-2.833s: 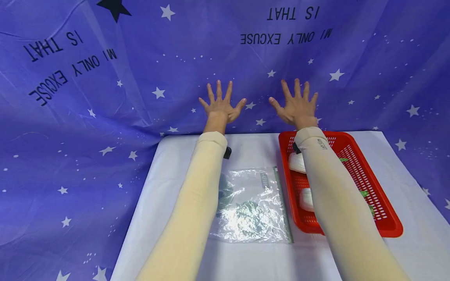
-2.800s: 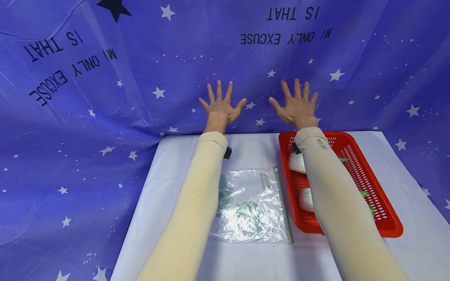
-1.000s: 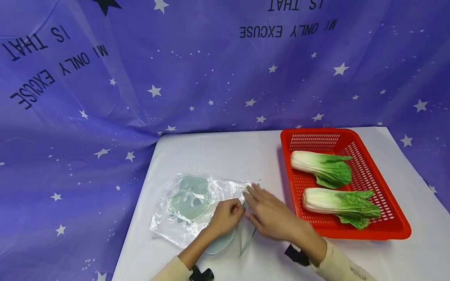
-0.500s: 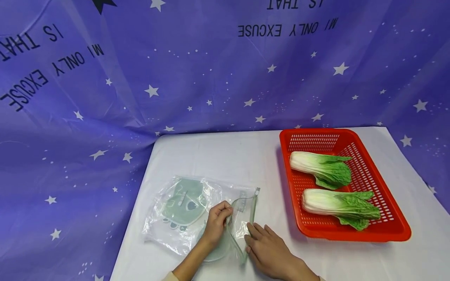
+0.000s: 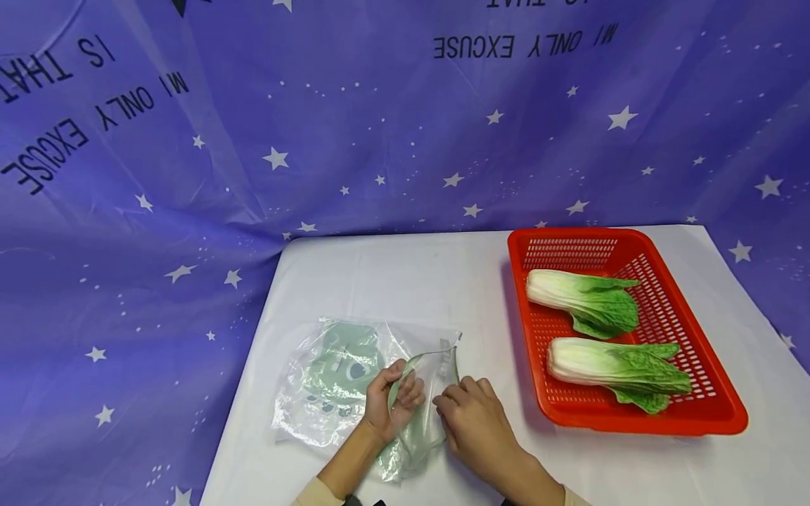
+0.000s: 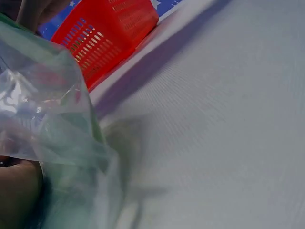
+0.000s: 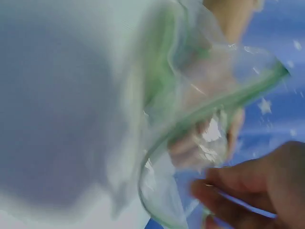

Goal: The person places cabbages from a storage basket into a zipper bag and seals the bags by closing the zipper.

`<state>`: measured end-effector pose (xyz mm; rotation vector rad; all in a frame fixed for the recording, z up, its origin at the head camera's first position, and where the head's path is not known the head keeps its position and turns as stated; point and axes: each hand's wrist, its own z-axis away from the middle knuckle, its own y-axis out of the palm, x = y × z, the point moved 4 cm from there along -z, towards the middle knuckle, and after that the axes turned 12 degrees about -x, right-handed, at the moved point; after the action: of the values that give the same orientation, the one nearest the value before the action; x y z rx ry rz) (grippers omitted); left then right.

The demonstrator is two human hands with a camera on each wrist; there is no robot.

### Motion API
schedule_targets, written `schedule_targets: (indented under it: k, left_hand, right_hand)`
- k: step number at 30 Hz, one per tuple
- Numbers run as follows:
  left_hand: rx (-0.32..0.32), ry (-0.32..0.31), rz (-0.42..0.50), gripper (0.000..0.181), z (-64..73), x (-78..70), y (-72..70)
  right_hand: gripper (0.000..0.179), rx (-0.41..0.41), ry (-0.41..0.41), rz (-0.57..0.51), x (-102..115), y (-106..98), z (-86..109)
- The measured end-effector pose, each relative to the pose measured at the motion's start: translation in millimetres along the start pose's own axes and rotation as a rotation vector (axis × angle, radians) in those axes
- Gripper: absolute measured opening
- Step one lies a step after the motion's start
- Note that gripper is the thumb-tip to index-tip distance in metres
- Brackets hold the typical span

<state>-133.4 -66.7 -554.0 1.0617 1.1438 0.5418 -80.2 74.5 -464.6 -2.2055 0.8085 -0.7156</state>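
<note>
A clear zip bag (image 5: 332, 379) with a pale green cartoon print lies partly flat on the table, its mouth lifted and parted towards the right. My left hand (image 5: 380, 407) holds one lip of the mouth, with the thumb on one side and curled fingers seen through the film. At the other lip, my right hand (image 5: 477, 429) pinches the edge between thumb and fingers. The green-edged mouth of the bag (image 7: 219, 102) bows wide in the right wrist view, near my right fingers (image 7: 238, 186). In the left wrist view, the film of the bag (image 6: 71, 129) covers part of my hand.
A red perforated basket (image 5: 528, 351) stands to the right. Inside lie two heads of Chinese cabbage, the farther cabbage (image 5: 582, 299) and the nearer cabbage (image 5: 620, 369). The white table (image 5: 380, 281) meets a purple starred cloth (image 5: 354, 140) behind.
Both hands came down from their spread pose by the backdrop and took hold of the bag's mouth. Its lips have been pulled apart, and the gap is wider than half a second ago.
</note>
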Motion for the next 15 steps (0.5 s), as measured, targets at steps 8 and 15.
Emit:
schedule_targets:
  k: [8,15]
  left_hand:
    - [-0.036,0.024,0.010,0.018,0.9,1.6,-4.9]
    - [-0.073,0.019,0.038,0.017,5.2,-2.3,-6.4]
  right_hand:
    - [0.074,0.416,0.088,-0.014,-5.1,36.1,27.0]
    - [0.088,0.411,0.125,0.026,-24.5,39.4,37.3]
